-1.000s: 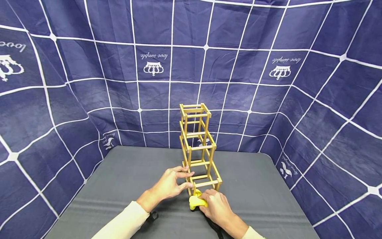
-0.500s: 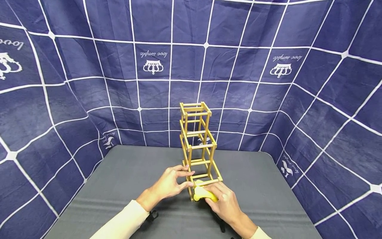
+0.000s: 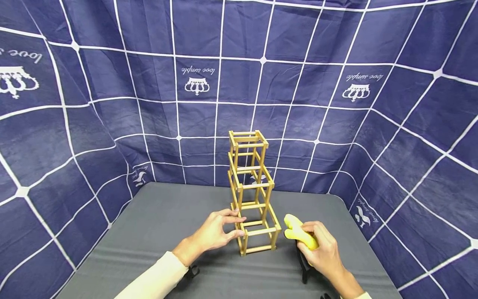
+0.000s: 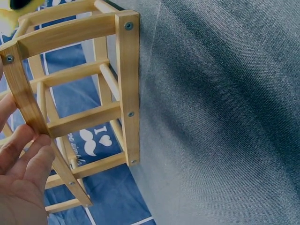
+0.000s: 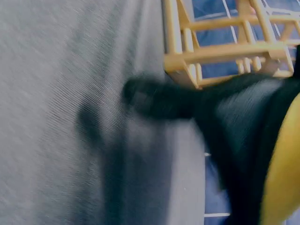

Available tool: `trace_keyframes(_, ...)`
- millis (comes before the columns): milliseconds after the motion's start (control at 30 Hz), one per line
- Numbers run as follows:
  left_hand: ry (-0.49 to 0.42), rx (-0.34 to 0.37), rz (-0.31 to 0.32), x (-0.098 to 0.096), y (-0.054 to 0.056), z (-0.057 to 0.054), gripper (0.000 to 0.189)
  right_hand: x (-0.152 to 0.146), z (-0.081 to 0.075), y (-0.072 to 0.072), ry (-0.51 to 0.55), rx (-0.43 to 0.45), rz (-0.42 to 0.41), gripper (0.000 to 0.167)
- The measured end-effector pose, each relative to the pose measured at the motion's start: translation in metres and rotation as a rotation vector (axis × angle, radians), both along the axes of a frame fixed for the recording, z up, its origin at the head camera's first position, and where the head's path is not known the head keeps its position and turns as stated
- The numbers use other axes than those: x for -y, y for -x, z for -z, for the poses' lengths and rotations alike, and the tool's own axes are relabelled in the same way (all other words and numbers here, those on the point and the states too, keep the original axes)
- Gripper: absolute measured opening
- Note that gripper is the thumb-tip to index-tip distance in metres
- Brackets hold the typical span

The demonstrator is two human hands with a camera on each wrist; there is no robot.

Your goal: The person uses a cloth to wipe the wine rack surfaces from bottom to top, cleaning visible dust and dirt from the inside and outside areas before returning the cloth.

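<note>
A stepped wooden rack (image 3: 257, 207) with several tiers of bars stands on the grey tabletop. At its lower left side my left hand (image 3: 213, 232) grips the frame between fingers and thumb. The left wrist view shows those fingertips (image 4: 43, 140) against a slat of the rack (image 4: 86, 33). To the right of the rack, apart from it, my right hand (image 3: 323, 247) pinches a folded yellow cloth (image 3: 298, 232). In the right wrist view part of the yellow cloth (image 5: 283, 173) shows at the right edge, blurred; the right fingers are out of sight there.
The grey tabletop (image 3: 157, 224) spreads around the rack. Behind and at both sides hangs a blue curtain (image 3: 298, 104) with white grid lines. Black camera mounts hang under both wrists, the right one (image 3: 304, 265) close over the tabletop.
My right hand has drawn the yellow cloth off the rack's lower front bar and moved it right, away from the frame. The left hand keeps its hold on the rack.
</note>
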State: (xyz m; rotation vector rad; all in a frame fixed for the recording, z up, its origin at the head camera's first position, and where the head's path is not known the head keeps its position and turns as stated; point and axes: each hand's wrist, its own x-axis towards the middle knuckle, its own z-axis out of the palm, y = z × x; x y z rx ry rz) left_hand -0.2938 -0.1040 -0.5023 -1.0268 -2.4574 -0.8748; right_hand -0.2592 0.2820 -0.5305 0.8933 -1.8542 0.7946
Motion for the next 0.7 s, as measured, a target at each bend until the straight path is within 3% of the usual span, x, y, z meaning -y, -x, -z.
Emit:
trace_keyframes(100, -0.003, -0.005, -0.004, 0.001, 0.0, 0.0, 0.04, -0.003, 0.005, 0.007, -0.017, 0.228, 0.067, 0.045)
trace_keyframes(200, -0.006, -0.012, -0.011, 0.001, 0.0, -0.001, 0.04, 0.002, 0.011, 0.012, -0.048, 0.464, 0.034, 0.042)
trace_keyframes(267, -0.004, -0.017, -0.013, 0.001, 0.0, -0.002, 0.04, 0.007, 0.015, 0.013, -0.051, 0.561, 0.015, 0.036)
trace_keyframes(333, -0.004, -0.018, -0.01, 0.0, -0.001, -0.003, 0.04, 0.012, 0.019, 0.014, -0.049, 0.588, 0.011, 0.029)
trace_keyframes(567, 0.008, -0.032, -0.01, -0.002, -0.003, -0.002, 0.04, 0.035, 0.024, 0.013, -0.041, 0.493, 0.083, 0.024)
trace_keyframes(700, 0.01, -0.039, -0.016, -0.001, -0.003, -0.002, 0.04, 0.048, 0.023, 0.014, 0.008, 0.539, 0.145, 0.022)
